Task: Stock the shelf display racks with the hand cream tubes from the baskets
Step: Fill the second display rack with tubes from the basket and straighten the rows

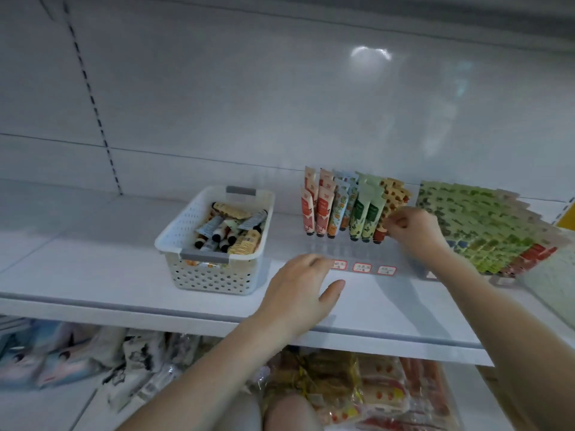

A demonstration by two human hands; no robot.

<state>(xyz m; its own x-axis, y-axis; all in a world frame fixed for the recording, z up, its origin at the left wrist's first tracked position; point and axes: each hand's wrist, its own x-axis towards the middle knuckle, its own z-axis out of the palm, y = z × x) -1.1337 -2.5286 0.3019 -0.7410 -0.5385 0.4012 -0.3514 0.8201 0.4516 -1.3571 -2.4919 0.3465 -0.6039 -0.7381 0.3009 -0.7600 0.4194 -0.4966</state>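
Smooth, faintly glossy white on the shelf and far back panel, with the sheen of painted metal. Matt white perforated plastic for the left basket, grey plastic grips. Clear, glossy plastic in the display rack. Slick printed hand cream tubes. Crinkled shiny film around the near packets below.

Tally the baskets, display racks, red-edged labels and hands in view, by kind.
Basket: 1
Display racks: 2, the clear rack and the right rack
Red-edged labels: 3
Hands: 2, left hand, and right hand pinching an orange tube
Total: 8
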